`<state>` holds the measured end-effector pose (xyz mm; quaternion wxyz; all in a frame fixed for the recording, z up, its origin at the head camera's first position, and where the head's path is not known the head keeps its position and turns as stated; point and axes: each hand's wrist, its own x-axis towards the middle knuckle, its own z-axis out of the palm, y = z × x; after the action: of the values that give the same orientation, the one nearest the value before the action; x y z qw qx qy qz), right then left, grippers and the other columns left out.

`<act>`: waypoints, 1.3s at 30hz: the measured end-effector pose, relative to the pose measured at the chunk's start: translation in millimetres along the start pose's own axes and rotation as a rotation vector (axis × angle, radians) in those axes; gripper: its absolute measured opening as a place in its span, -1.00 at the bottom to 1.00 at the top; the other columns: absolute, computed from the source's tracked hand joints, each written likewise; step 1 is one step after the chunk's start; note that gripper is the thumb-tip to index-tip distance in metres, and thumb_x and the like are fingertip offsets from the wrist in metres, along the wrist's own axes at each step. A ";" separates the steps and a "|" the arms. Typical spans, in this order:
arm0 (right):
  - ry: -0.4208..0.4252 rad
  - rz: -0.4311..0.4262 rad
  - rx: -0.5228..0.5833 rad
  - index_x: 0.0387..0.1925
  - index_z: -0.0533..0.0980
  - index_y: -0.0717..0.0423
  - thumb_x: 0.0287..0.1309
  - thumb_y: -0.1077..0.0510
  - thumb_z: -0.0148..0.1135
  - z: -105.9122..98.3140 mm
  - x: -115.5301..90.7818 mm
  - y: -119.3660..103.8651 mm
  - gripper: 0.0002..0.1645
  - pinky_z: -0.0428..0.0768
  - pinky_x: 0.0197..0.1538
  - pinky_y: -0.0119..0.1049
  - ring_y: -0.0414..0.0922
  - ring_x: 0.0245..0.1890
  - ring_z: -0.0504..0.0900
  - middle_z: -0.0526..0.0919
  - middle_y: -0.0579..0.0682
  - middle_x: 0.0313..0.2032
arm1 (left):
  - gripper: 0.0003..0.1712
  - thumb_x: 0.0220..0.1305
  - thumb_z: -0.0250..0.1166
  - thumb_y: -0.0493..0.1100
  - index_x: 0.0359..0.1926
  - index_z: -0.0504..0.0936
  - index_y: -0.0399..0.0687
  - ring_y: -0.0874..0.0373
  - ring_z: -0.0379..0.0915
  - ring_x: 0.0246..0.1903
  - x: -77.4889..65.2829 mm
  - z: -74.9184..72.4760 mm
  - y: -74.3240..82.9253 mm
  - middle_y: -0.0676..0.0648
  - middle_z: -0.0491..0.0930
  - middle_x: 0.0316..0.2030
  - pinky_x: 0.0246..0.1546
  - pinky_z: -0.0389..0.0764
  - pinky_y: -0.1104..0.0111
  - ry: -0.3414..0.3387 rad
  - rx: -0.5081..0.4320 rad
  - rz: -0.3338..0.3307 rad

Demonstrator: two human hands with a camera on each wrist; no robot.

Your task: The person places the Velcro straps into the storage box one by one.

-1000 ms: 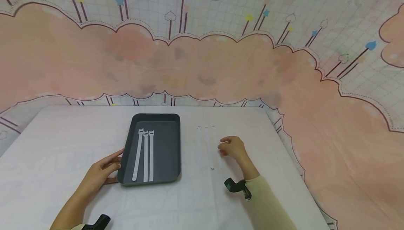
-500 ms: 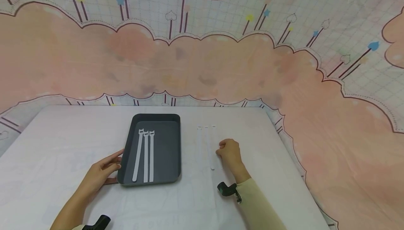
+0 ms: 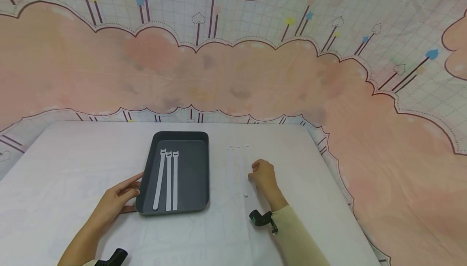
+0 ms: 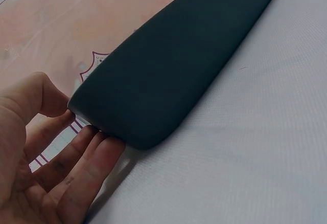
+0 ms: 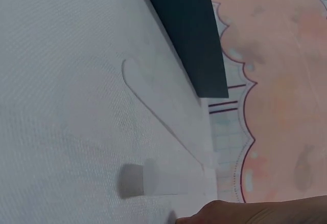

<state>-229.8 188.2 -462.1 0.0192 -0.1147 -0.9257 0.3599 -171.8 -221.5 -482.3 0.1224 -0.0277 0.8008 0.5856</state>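
My left hand (image 3: pixel 111 203) is at the left side of a dark grey tray (image 3: pixel 193 176). Its thumb and extended fingers touch the tray's rim and wall, as the left wrist view shows up close. Inside the tray lie three white hook-and-loop cable ties (image 3: pixel 168 185), slotted heads toward the far side. Right of the tray, my right hand (image 3: pixel 265 179) pinches another white cable tie (image 3: pixel 255 191) between thumb and curled fingers. In the right wrist view this tie's end (image 5: pixel 168 180) casts a shadow on the cloth; most of the hand is out of that frame.
Two more white cable ties (image 3: pixel 241 179) lie on the white table (image 3: pixel 204 241), nearly blending into it; one shows a rounded end in the right wrist view. Behind the table hangs a patterned peach backdrop (image 3: pixel 233 79). Each wrist wears a black camera (image 3: pixel 260 218).
My right hand has moved slightly left and toward me, its fingers drawing together on the cable tie, whose near end now stands out. The left hand and the tray stay put.
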 end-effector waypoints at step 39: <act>-0.327 0.215 0.377 -0.04 0.51 0.39 0.07 0.38 0.23 -32.5 23.1 11.6 -0.64 0.67 -0.43 -0.37 -0.20 -0.58 0.58 0.60 0.05 -0.49 | -0.32 0.45 0.07 -0.17 0.52 0.11 -0.12 0.54 0.40 -0.18 -0.1 -1.5 1.8 -0.38 0.25 0.30 -0.26 0.72 0.30 -0.008 -0.030 -0.011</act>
<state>-246.2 223.2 -446.9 -0.1478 -0.1471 -0.8158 0.5394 -172.3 -222.3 -480.1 0.1282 -0.0315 0.7915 0.5968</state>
